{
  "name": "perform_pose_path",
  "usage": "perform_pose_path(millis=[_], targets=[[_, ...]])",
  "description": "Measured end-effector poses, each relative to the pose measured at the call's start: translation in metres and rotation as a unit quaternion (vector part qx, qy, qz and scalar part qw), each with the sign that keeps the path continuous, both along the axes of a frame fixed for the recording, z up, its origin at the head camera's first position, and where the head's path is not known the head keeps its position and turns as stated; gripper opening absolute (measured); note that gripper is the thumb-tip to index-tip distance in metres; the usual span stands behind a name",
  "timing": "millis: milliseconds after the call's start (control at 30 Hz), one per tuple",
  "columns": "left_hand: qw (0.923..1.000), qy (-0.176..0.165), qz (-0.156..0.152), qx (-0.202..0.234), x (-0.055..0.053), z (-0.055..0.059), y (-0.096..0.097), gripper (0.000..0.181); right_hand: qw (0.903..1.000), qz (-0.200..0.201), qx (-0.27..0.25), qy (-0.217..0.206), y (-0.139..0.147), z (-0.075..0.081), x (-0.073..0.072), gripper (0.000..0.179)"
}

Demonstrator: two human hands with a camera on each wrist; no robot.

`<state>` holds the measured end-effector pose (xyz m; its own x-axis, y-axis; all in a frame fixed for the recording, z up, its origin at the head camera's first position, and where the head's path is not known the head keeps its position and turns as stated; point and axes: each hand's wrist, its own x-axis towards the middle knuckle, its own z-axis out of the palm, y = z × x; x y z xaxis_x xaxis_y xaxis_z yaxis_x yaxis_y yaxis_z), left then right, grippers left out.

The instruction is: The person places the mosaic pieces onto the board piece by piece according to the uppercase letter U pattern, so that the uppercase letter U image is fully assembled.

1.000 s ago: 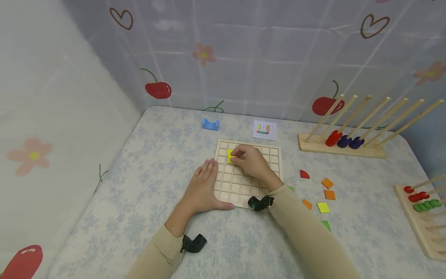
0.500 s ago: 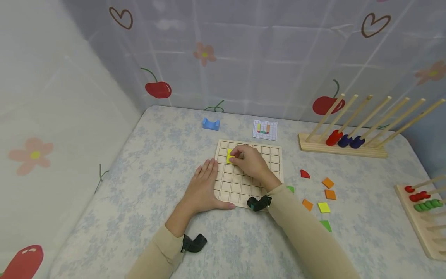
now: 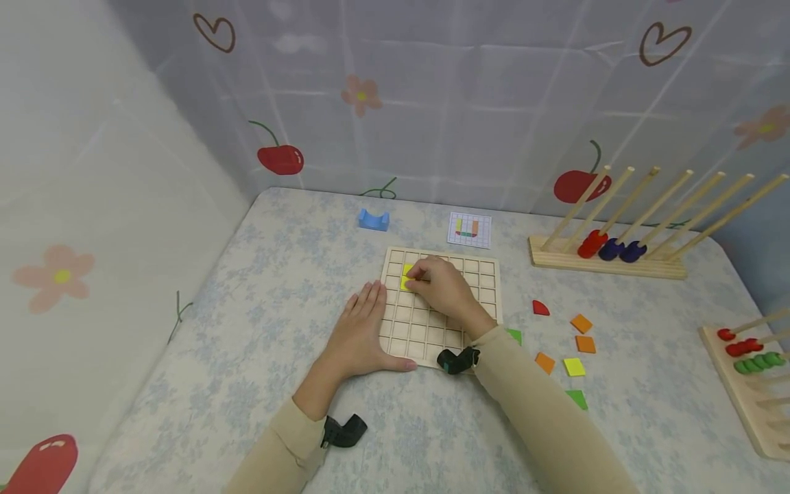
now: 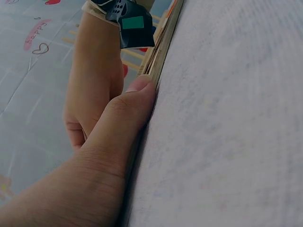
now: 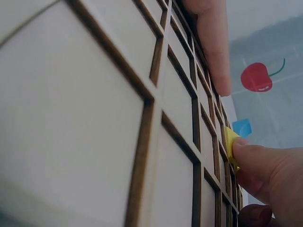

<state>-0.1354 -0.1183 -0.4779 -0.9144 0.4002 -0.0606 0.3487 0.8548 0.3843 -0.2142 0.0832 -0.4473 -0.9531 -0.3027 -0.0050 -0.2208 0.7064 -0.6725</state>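
A wooden grid board lies on the table in front of me. My left hand rests along its left edge with straight fingers, the thumb at the near edge; the left wrist view shows the thumb against the board's side. My right hand is over the upper left cells. Its thumb and forefinger pinch a yellow square tile, and in the right wrist view the thumb tip covers part of the yellow tile. Another bit of yellow shows in the cell just above, partly behind the fingers.
Right of the board lie a red quarter-round tile, several orange tiles, a yellow tile and green tiles. Behind are a pattern card and a blue block. Two wooden peg racks stand at the right.
The right thumb and forefinger have shifted very slightly at the yellow tile, which sits a touch lower on the board. The left hand stays in place.
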Motion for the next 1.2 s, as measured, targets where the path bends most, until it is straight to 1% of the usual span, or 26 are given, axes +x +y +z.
perform_pose_path(millis=[200, 400, 567, 700, 867, 1000, 1200], targets=[[1.0, 0.005, -0.003, -0.001, 0.0, 0.002, 0.002, 0.147, 1.0, 0.005, 0.007, 0.004, 0.003, 0.002, 0.005, 0.015], [0.9999, 0.007, -0.007, -0.001, 0.0, 0.003, 0.004, 0.147, 0.9994, 0.016, 0.032, 0.0, 0.008, 0.004, 0.009, 0.022], [1.0, 0.002, -0.004, -0.006, 0.001, 0.002, 0.005, 0.147, 0.9991, 0.029, 0.027, 0.017, 0.019, 0.01, 0.014, 0.021], [1.0, 0.002, 0.0, -0.007, 0.001, 0.002, 0.005, 0.148, 0.9995, 0.024, 0.013, 0.017, 0.033, 0.019, 0.022, 0.021], [0.9999, -0.005, 0.004, -0.011, 0.001, 0.002, 0.005, 0.149, 0.9997, 0.018, 0.013, 0.011, 0.055, 0.032, 0.034, 0.024], [0.9999, -0.007, 0.008, -0.003, 0.002, 0.003, 0.004, 0.149, 0.9993, 0.022, 0.017, 0.026, 0.076, 0.041, 0.045, 0.024], [0.9999, -0.004, 0.012, -0.001, 0.003, 0.002, 0.003, 0.149, 0.9991, 0.011, 0.026, 0.032, 0.108, 0.047, 0.064, 0.023]])
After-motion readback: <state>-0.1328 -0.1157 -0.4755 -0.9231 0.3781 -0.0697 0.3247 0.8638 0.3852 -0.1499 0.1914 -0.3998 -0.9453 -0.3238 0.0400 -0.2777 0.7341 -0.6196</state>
